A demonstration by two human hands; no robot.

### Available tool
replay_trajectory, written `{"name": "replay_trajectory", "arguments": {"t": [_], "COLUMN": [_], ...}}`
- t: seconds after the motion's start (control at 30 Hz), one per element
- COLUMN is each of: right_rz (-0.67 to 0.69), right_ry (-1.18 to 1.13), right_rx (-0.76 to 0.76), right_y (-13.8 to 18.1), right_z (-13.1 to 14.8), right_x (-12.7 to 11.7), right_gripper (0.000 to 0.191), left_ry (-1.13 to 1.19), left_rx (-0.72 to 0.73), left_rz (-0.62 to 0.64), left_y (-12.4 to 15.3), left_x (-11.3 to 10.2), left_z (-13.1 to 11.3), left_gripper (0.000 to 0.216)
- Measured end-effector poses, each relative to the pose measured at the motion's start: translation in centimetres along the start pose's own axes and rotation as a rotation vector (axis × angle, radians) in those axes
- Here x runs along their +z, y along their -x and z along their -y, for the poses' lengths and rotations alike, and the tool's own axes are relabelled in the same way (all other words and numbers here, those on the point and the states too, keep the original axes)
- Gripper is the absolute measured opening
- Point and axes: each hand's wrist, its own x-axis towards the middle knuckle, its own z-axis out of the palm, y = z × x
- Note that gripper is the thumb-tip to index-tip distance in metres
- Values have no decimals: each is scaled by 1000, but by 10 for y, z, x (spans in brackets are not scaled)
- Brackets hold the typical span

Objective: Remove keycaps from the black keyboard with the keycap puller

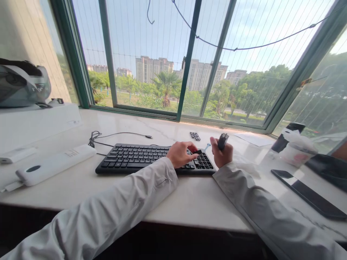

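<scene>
A black keyboard (127, 165) lies on the white counter, its number pad (205, 162) at the right end stripped of keycaps. My left hand (180, 154) rests over the right part of the keyboard, thumb and fingers closed around a small black keycap (198, 152) just above the pad. Right of the keyboard, my right hand (223, 154) is wrapped in a fist around a dark-handled tool (222, 141), whose end points up. A thin light-blue piece (207, 146) shows between this hand and the pad; whether it belongs to the tool I cannot tell. Loose black keycaps (195, 136) lie grouped behind the keyboard.
A black cable (121, 133) coils behind the keyboard. At left are a white power strip (58, 164) and a white box (40, 121). A phone (306, 193), a plastic-wrapped container (296, 150) and paper (253, 139) are at right. Windows (179, 72) close off the back.
</scene>
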Motion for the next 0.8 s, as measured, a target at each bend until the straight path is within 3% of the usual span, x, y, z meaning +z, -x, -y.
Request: {"name": "replay_trajectory", "arguments": {"t": [0.13,0.3,0.8], "right_rz": [114,257,338], "right_ry": [421,723,863], "right_rx": [-299,-390,-379], "right_y": [2,-1,0], "right_z": [-4,-12,-12], "right_x": [2,0,0], "right_gripper": [37,28,24], "left_ry": [-35,-108,-186], "left_rx": [-23,-66,-78], "left_rz": [-70,-146,-235], "left_y": [-1,0,1], "left_x": [0,-1,-5], "left_z": [3,1,-2], "left_gripper": [23,26,24]}}
